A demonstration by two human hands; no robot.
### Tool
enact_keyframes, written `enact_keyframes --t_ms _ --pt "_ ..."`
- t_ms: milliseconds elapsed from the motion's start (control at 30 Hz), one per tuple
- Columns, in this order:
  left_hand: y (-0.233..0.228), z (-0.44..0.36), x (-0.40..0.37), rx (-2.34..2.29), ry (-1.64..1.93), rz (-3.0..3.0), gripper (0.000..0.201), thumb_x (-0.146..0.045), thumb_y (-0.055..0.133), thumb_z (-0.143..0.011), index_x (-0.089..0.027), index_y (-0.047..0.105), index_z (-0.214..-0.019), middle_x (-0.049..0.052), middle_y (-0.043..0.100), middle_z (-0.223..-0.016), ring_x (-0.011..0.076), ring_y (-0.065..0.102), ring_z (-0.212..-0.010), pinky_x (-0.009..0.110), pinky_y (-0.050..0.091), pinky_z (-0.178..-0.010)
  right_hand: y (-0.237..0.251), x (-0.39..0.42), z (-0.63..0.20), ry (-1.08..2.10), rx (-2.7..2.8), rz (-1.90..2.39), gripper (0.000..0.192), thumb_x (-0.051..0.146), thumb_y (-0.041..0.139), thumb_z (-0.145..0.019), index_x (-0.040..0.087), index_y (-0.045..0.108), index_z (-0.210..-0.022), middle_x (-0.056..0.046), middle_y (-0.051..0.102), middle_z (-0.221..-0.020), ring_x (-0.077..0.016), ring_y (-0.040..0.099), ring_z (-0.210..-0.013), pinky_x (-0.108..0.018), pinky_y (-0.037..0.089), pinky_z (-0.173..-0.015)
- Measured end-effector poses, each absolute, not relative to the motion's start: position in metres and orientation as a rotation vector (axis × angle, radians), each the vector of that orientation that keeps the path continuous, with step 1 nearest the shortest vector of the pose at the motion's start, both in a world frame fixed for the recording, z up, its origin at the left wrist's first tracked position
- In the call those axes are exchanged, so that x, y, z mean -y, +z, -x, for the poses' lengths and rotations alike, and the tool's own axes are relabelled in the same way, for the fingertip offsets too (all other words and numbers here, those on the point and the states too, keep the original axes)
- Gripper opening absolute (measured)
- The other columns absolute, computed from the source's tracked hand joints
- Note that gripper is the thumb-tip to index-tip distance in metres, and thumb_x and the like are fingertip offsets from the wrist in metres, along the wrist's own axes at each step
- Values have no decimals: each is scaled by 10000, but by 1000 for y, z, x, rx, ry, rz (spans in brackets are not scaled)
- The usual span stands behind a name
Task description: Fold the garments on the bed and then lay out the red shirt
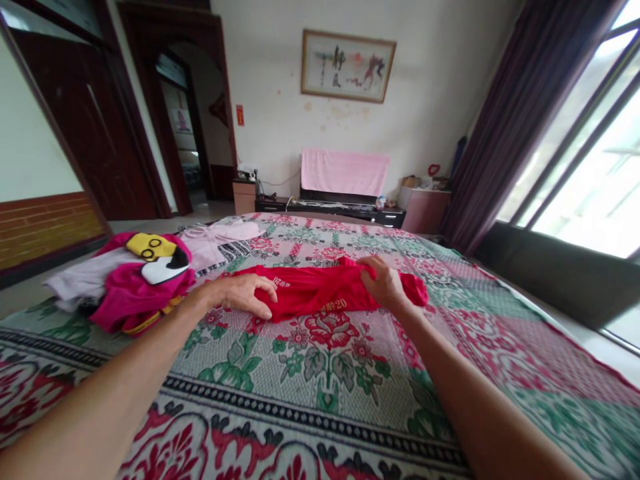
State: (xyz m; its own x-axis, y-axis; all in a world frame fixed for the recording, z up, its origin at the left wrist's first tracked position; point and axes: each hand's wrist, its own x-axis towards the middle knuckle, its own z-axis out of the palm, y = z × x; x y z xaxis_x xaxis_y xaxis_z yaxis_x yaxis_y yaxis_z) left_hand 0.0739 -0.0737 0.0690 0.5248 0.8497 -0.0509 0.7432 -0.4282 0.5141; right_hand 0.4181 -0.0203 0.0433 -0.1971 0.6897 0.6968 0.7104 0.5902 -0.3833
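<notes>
A red shirt [305,288], folded into a long strip with pale and gold lettering ending in "20", lies across the flowered bedspread [320,367]. At its left end rests my left hand [246,295], thumb and fingers apart and curved, touching the cloth. My right hand [382,281] is closed on the upper edge of the shirt towards its right end, with fabric bunched between thumb and fingers. Part of the shirt sticks out to the right beyond that wrist.
Left of the shirt sits a heap of clothes: a magenta garment [123,293] with a yellow and white patch, and pale pink clothing [215,235]. Past the bed's far edge stands a low black cabinet [325,208] under a pink cloth [345,170]. Curtains and a window are at right.
</notes>
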Motion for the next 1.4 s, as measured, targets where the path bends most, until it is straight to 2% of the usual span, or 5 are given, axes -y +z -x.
enact_keyframes --t_ms 300,433,667,933,1400 --pt "43 -77 62 -1286 302 -2505 142 -306 628 -734 -240 707 -832 51 658 -1183 224 556 -1170 305 400 -1006 29 30 -395 -190 2322 1267 483 221 477 -844 189 500 -1325 -140 563 -1331 -307 430 -1246 -532 290 -1016" --pt "41 -73 56 -1338 420 -2405 138 -308 609 -724 -247 714 -790 25 712 -1053 210 609 -1070 291 428 -976 28 27 -395 -233 2289 1250 347 198 522 -790 198 630 -1120 -116 665 -1104 -287 525 -1089 -492 312 -989" --pt "44 -68 53 -1671 1265 -2208 307 -295 501 -743 -225 750 -909 28 726 -1003 206 643 -959 303 475 -919 63 33 -404 62 2115 989 216 126 496 -702 199 669 -809 -34 656 -859 -158 593 -811 -276 454 -775" --pt "55 -68 67 -1441 806 -2013 373 -443 617 -687 -209 753 -944 6 700 -661 177 637 -619 260 506 -611 100 52 -419 1108 2380 1099 137 228 620 -685 230 736 -756 29 658 -615 -98 538 -520 -194 407 -478" --pt "53 -61 64 -1604 487 -2229 192 -360 682 -596 -241 750 -730 -8 668 -652 160 583 -629 248 435 -621 89 55 -414 1043 2518 1545 103 170 589 -639 205 684 -654 11 624 -497 -114 562 -435 -196 405 -401"
